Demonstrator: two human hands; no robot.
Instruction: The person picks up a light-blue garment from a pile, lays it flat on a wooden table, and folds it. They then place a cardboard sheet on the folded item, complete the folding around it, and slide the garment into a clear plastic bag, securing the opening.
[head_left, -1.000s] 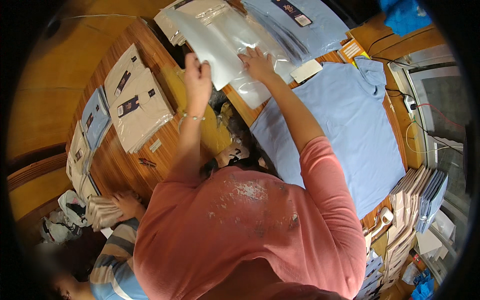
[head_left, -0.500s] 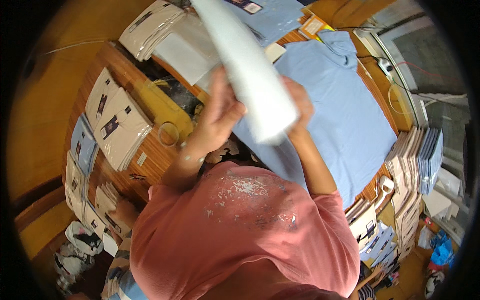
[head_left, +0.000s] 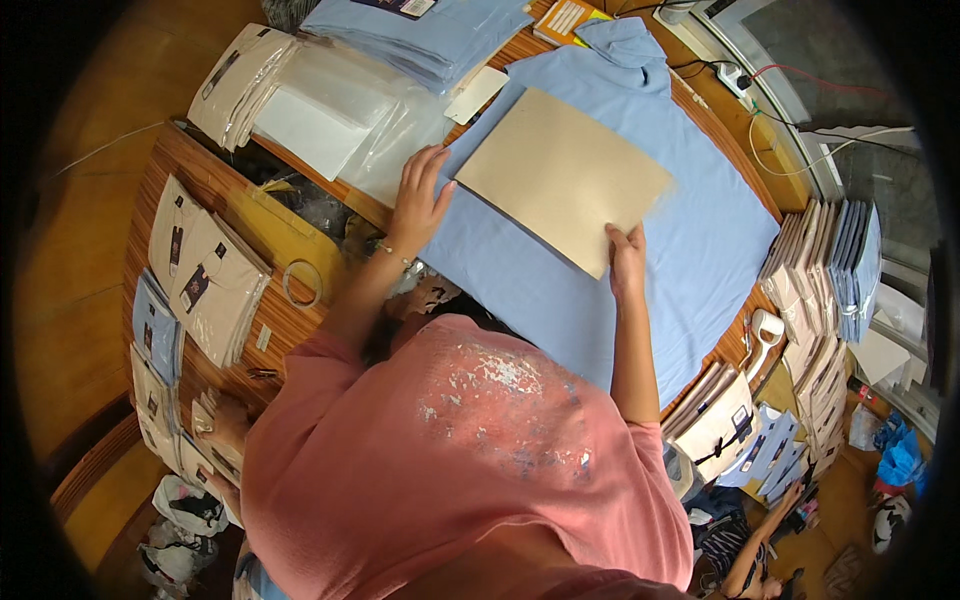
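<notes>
A tan cardboard sheet [head_left: 560, 170] lies over the middle of a light blue shirt [head_left: 700, 230] spread out on the table, its collar at the far end. My right hand [head_left: 627, 262] pinches the sheet at its near right edge; the sheet's right corner is slightly blurred. My left hand [head_left: 418, 205] is open with fingers extended, by the shirt's left edge, a little apart from the sheet's left corner.
Clear plastic bags [head_left: 385, 115] and folded blue shirts [head_left: 400, 40] lie at the back left. Packed beige shirts [head_left: 210, 285] line the left side, where another person's hand [head_left: 225, 420] works. A white handled tool [head_left: 765, 335] and shirt stacks [head_left: 800, 250] stand right.
Both hands held a pale sheet up off the table before. Now a tan sheet rests over the blue shirt; my left hand has let go and my right hand has come down with it.
</notes>
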